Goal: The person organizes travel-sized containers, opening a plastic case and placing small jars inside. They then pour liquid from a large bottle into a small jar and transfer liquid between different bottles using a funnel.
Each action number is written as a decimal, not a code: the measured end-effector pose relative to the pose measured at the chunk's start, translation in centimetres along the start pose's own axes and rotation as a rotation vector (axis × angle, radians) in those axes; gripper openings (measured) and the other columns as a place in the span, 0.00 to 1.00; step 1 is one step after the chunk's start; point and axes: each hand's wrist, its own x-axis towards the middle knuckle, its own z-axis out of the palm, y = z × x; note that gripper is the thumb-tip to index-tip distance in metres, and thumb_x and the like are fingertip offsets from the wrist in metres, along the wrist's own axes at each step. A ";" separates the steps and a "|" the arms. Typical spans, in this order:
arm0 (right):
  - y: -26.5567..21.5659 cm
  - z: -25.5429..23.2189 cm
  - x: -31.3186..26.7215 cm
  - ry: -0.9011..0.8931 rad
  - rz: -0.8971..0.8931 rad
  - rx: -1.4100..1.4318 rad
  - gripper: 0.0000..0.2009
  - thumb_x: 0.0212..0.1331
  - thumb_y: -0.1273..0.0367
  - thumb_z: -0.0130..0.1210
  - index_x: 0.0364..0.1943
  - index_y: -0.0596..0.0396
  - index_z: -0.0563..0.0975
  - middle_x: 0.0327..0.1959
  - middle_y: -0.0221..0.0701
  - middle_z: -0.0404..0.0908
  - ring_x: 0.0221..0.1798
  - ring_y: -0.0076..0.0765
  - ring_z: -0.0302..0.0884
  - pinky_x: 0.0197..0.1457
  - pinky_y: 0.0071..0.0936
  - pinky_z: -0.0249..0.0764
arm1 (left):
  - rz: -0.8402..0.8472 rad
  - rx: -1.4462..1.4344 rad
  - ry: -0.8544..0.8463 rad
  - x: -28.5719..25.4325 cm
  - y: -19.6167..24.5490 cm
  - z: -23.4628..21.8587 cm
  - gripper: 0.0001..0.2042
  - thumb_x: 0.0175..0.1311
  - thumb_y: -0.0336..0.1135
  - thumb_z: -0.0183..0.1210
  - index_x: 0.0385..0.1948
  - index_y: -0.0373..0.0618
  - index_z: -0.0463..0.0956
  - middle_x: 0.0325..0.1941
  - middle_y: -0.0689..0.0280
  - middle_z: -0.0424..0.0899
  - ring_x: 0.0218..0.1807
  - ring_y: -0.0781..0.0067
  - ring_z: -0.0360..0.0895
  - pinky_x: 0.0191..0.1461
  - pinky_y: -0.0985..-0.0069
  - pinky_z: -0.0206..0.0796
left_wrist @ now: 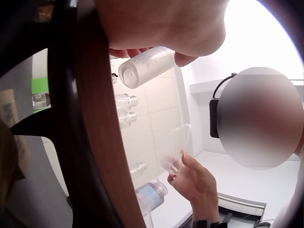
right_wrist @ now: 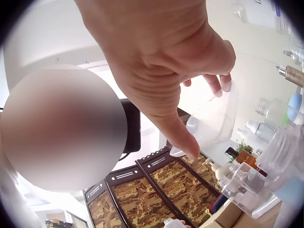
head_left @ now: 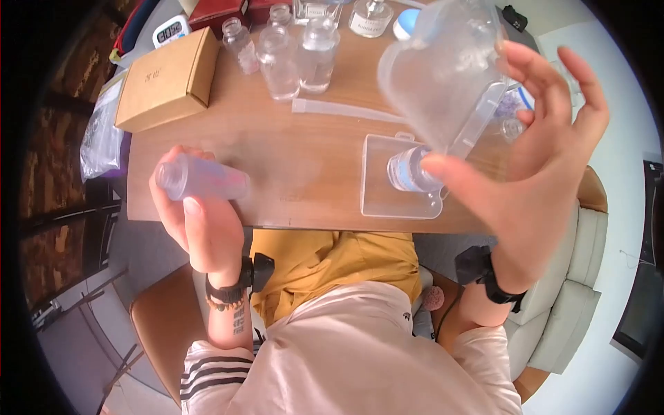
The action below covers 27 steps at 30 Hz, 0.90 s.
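Note:
On the left side of the head view, my left hand grips a frosted plastic bottle, which lies tilted with its neck toward the left. The left wrist view shows the base of this bottle below the palm. My right hand, raised over the right of the table, holds a translucent plastic container between thumb and fingers. The container is also seen beyond the thumb in the right wrist view. Below it, a clear jar with a blue label stands on a shallow clear plastic lid.
Clear bottles stand at the back of the wooden table, near a perfume bottle. A cardboard box and a digital timer are at back left. A translucent strip lies mid-table.

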 end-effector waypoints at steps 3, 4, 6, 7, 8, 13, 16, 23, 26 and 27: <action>-0.4 0.6 -1.3 0.061 -0.051 -0.096 0.62 0.30 0.73 0.84 0.76 0.50 0.53 0.70 0.41 0.74 0.72 0.43 0.72 0.65 0.36 0.60 | -0.016 -0.005 -0.021 -0.2 -0.1 -0.2 0.34 0.71 0.45 0.58 0.71 0.27 0.64 0.63 0.45 0.74 0.65 0.51 0.71 0.76 0.51 0.56; -0.1 0.7 -1.7 0.069 -0.056 -0.101 0.62 0.30 0.73 0.84 0.76 0.50 0.53 0.70 0.41 0.74 0.72 0.43 0.72 0.65 0.36 0.60 | -0.022 0.003 -0.011 -0.3 -0.1 -0.2 0.34 0.71 0.45 0.58 0.71 0.27 0.64 0.62 0.45 0.74 0.65 0.51 0.71 0.76 0.51 0.56; 0.2 0.8 -2.1 0.092 -0.065 -0.094 0.62 0.28 0.73 0.84 0.74 0.48 0.52 0.71 0.41 0.73 0.73 0.43 0.71 0.63 0.36 0.59 | -0.009 -0.004 -0.012 -0.4 -0.2 -0.3 0.34 0.71 0.44 0.58 0.71 0.27 0.64 0.63 0.46 0.74 0.65 0.52 0.71 0.76 0.51 0.56; 0.4 0.9 -2.5 0.102 -0.065 -0.095 0.62 0.28 0.73 0.84 0.74 0.48 0.52 0.71 0.41 0.73 0.73 0.43 0.71 0.63 0.36 0.59 | -0.015 -0.002 -0.015 -0.4 -0.1 -0.3 0.34 0.71 0.44 0.58 0.71 0.27 0.64 0.63 0.46 0.74 0.65 0.52 0.71 0.76 0.51 0.56; 0.5 1.0 -2.7 0.106 -0.068 -0.088 0.62 0.29 0.73 0.83 0.73 0.47 0.52 0.72 0.41 0.72 0.73 0.44 0.71 0.63 0.36 0.59 | -0.017 0.001 -0.018 -0.4 -0.1 -0.3 0.34 0.70 0.44 0.58 0.71 0.27 0.64 0.63 0.47 0.74 0.65 0.53 0.71 0.76 0.51 0.56; 0.8 0.6 -3.1 0.064 -0.062 -0.114 0.59 0.30 0.73 0.82 0.70 0.43 0.51 0.73 0.43 0.70 0.73 0.44 0.70 0.60 0.38 0.60 | -0.007 -0.012 -0.033 -0.4 -0.1 -0.4 0.33 0.70 0.44 0.58 0.71 0.28 0.65 0.64 0.48 0.71 0.65 0.53 0.69 0.75 0.52 0.56; 0.7 0.4 -3.1 0.016 -0.084 -0.134 0.59 0.31 0.72 0.83 0.69 0.42 0.51 0.73 0.45 0.70 0.72 0.45 0.71 0.57 0.37 0.62 | -0.008 -0.011 -0.036 -0.3 0.1 -0.4 0.32 0.71 0.43 0.58 0.70 0.29 0.65 0.64 0.49 0.70 0.65 0.54 0.67 0.74 0.53 0.56; 1.9 1.1 -3.8 0.109 -0.183 -0.110 0.62 0.29 0.70 0.86 0.70 0.39 0.51 0.72 0.52 0.72 0.70 0.47 0.74 0.52 0.33 0.64 | -0.019 0.008 -0.027 -0.3 0.4 0.0 0.31 0.71 0.43 0.57 0.70 0.30 0.66 0.63 0.50 0.70 0.64 0.55 0.67 0.73 0.54 0.56; 2.8 1.7 -4.5 0.183 -0.219 -0.042 0.62 0.28 0.70 0.87 0.71 0.38 0.51 0.72 0.54 0.72 0.70 0.47 0.74 0.51 0.32 0.63 | -0.024 0.023 -0.027 -0.3 0.4 0.0 0.31 0.71 0.43 0.56 0.70 0.30 0.66 0.62 0.50 0.71 0.64 0.56 0.67 0.73 0.54 0.57; 3.0 1.8 -4.7 0.217 -0.215 -0.018 0.63 0.28 0.69 0.87 0.71 0.38 0.51 0.72 0.55 0.71 0.70 0.47 0.74 0.51 0.31 0.63 | -0.023 0.025 -0.033 -0.3 0.4 0.0 0.31 0.71 0.43 0.56 0.70 0.30 0.66 0.62 0.50 0.71 0.64 0.56 0.67 0.73 0.54 0.57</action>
